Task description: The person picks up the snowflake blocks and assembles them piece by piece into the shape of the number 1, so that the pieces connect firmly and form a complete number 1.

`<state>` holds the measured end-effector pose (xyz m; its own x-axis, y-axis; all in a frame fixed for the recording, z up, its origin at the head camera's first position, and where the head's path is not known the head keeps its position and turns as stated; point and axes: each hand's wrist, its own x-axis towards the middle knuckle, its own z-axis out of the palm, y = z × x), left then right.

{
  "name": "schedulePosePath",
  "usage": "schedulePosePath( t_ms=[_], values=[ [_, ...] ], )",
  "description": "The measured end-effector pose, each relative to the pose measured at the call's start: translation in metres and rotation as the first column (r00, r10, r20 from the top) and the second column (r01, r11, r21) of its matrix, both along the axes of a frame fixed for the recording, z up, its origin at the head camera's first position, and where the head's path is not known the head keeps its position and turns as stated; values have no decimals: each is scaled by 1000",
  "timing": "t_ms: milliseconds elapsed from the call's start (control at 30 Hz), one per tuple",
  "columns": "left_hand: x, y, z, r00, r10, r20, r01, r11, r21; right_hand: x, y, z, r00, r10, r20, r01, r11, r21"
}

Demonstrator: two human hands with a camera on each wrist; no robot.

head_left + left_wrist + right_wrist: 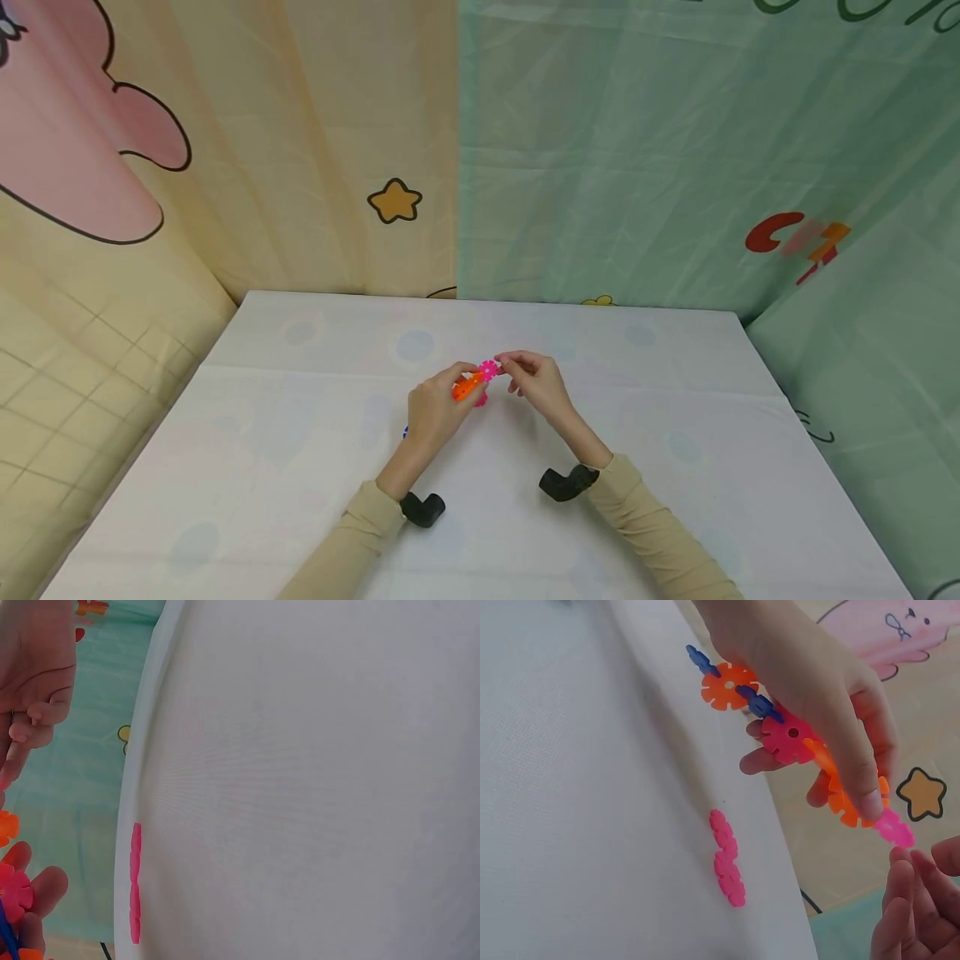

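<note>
A chain of notched plastic discs in blue, orange and pink is held in my left hand (435, 410), raised over the table. In the right wrist view the thumb lies along an orange disc (847, 804), while a darker pink disc (786, 739) and a blue disc (759, 703) trail toward the wrist. At the chain's far end is a bright pink disc (489, 369). My right hand (542, 387) pinches that disc's edge with its fingertips. Two joined pink discs (727, 859) lie on the table below, partly hidden by the left hand in the head view.
A white cloth with pale spots covers the table (300, 483). Behind its far edge hang a yellow curtain (315, 125) and a green curtain (600, 167). Each wrist wears a black camera mount, one being the right mount (567, 482).
</note>
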<state>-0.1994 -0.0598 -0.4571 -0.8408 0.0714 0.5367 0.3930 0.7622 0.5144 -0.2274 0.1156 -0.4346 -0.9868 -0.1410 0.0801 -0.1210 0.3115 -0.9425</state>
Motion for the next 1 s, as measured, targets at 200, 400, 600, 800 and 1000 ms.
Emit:
schedulePosePath(
  t_ms=[200, 400, 600, 800, 1000],
  values=[
    [0, -5, -1, 999, 23, 47, -25, 999, 25, -3, 1, -8, 1000, -3, -5, 3, 1000, -11],
    [0, -10, -2, 997, 34, 73, -39, 997, 70, -7, 0, -18, 1000, 16, -8, -16, 999, 34],
    [-3, -15, -1, 995, 43, 87, -53, 992, 114, -11, -3, -29, 999, 41, 28, -44, 988, 147],
    [-4, -20, 1, 991, 35, 126, -52, 991, 127, -12, -6, -35, 995, 79, 60, -90, 972, 217],
    [-6, -22, 0, 983, 18, 182, -41, 991, 125, -14, -11, -39, 995, 99, 32, -104, 958, 267]
  ],
)
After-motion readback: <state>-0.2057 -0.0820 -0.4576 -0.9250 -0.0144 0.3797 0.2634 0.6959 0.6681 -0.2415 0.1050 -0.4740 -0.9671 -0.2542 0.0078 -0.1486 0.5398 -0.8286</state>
